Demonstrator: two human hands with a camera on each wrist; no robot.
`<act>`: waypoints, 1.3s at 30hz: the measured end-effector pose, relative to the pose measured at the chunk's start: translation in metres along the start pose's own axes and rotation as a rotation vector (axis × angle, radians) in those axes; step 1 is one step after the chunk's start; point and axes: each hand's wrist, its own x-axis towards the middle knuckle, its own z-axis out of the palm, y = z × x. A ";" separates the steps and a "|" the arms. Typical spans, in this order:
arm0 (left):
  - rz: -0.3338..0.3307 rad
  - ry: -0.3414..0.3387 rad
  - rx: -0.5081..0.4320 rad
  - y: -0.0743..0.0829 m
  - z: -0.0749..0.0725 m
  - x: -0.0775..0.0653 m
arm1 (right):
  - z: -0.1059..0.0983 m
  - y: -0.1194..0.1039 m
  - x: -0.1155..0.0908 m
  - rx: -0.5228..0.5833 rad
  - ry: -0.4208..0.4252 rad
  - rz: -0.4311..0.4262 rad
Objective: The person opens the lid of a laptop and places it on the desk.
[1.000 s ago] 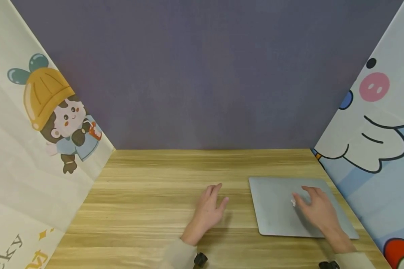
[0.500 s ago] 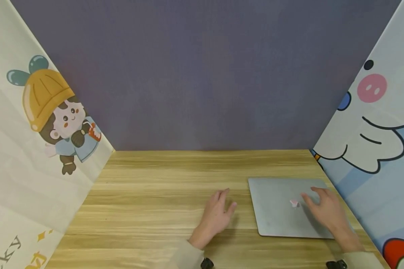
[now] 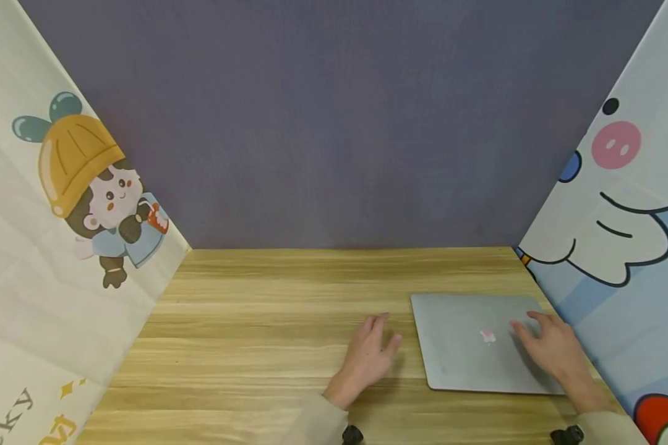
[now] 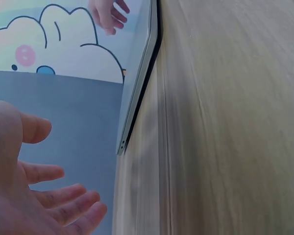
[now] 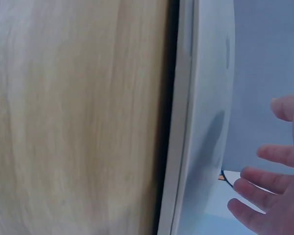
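Observation:
A closed grey laptop (image 3: 462, 358) lies flat on the right part of the wooden table, with a small pale logo on its lid. My right hand (image 3: 553, 346) hovers over the lid's right side, fingers parted and holding nothing. In the right wrist view, those relaxed fingers (image 5: 264, 181) show apart from the laptop's edge (image 5: 183, 112). My left hand (image 3: 370, 352) is just left of the laptop, above the table, with nothing in it. The left wrist view shows its loosely spread fingers (image 4: 63, 200) and the laptop's side edge (image 4: 137, 88) beyond them.
The wooden table (image 3: 245, 334) reaches back to a dark grey upright panel (image 3: 345, 123). A cartoon-printed white sheet (image 3: 28, 259) borders the left side. Another printed sheet (image 3: 646, 259) stands on the right, close beside the laptop.
Both hands have moved to the right, the left closer to the laptop's left edge, the right toward its right edge, uncovering the logo. The laptop has stayed in place.

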 end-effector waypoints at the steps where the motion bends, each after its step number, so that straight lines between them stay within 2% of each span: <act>1: -0.001 -0.003 0.004 0.001 0.001 0.001 | 0.000 0.002 0.001 -0.005 -0.010 0.009; 17: -0.018 -0.047 0.049 0.011 0.014 0.010 | 0.000 0.031 0.012 -0.027 -0.144 0.120; 23: -0.030 -0.069 0.012 0.010 0.022 0.014 | 0.002 0.037 0.012 -0.042 -0.158 0.154; 30: -0.021 -0.078 0.003 0.008 0.031 0.018 | 0.006 0.044 0.013 -0.032 -0.159 0.142; 39: -0.021 -0.081 0.040 0.012 0.041 0.022 | 0.008 0.047 0.014 -0.026 -0.151 0.122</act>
